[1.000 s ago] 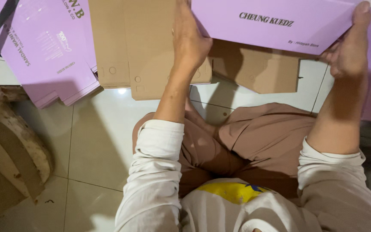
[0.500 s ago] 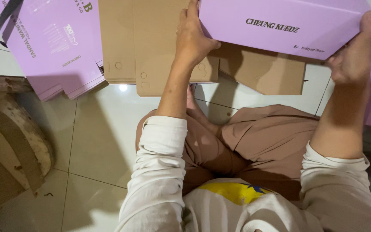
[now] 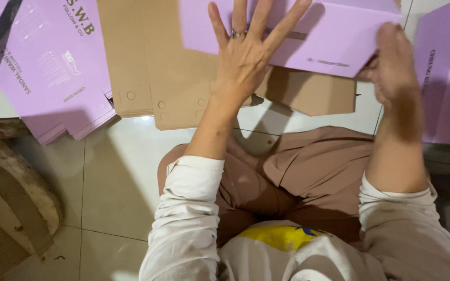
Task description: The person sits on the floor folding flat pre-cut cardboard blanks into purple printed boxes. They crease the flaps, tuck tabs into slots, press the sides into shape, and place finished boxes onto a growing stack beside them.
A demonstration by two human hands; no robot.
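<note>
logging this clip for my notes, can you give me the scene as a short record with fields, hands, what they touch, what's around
setting: person seated on a pale tiled floor, seen from above
left hand: left hand flat, fingers spread, pressing on the purple box panel
right hand: right hand grips the panel's right edge, blurred
under the panel: brown cardboard sheets lying flat
left side: stack of flat purple cartons
right side: more purple cartons
clothing: white sleeves, brown trousers
</note>
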